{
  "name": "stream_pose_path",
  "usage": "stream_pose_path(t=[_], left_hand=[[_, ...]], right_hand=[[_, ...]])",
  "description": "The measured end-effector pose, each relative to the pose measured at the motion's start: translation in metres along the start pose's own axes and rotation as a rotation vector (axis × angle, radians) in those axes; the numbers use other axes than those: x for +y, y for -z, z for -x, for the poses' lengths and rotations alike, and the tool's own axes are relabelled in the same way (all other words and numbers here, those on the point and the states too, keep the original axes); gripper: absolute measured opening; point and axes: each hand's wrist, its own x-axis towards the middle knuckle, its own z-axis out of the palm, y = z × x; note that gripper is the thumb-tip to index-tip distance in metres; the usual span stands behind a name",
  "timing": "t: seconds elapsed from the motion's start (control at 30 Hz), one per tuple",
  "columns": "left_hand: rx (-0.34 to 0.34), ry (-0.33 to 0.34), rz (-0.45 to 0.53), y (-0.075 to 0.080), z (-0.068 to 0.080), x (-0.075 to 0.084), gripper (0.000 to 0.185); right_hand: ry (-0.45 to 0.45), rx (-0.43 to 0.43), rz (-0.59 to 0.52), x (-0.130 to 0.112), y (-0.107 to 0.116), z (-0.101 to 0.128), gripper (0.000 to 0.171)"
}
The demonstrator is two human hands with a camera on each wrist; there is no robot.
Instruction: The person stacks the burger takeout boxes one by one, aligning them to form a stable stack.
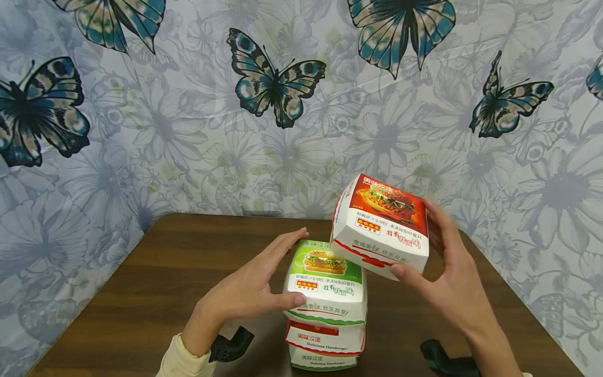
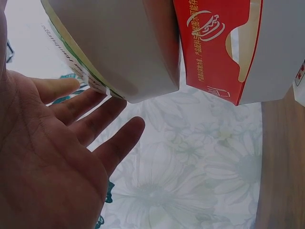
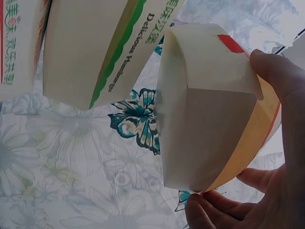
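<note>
On the brown table (image 1: 141,293) stands a stack of burger boxes. A green-topped box (image 1: 326,283) sits on a white box with a red label (image 1: 325,340). My left hand (image 1: 270,280) lies against the green box's left side, fingers straight, thumb on its front corner. In the left wrist view the palm (image 2: 57,157) is spread beside the green-edged box (image 2: 119,47). My right hand (image 1: 438,262) holds a red-topped box (image 1: 381,225) tilted above the stack's right side, thumb in front, fingers behind. The right wrist view shows that box (image 3: 209,119) pinched between thumb and fingers.
A cloth backdrop (image 1: 188,131) printed with flowers and butterflies hangs behind the table and drapes down both sides. Bare tabletop lies to the left of the stack. Black wrist mounts (image 1: 231,345) show near the front edge.
</note>
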Motion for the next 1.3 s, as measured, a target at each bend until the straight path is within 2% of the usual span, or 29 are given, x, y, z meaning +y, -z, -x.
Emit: stream_pose_path(t=[0.43,0.83,1.07,1.3], left_hand=[[-0.013,0.001,0.020,-0.001,-0.002,-0.001,0.096],[-0.027,-0.004,0.058,-0.002,-0.003,-0.001,0.096],[-0.022,-0.006,0.057,-0.002,-0.002,0.000,0.096],[-0.013,-0.017,0.053,-0.001,-0.002,0.001,0.100]], right_hand=[[0.056,-0.049,-0.038,-0.009,-0.012,0.007,0.115],[0.018,-0.112,-0.025,-0.017,-0.022,0.012,0.112],[0.040,-0.136,-0.029,-0.019,-0.026,0.012,0.111],[0.038,-0.176,-0.025,-0.020,-0.030,0.014,0.117]])
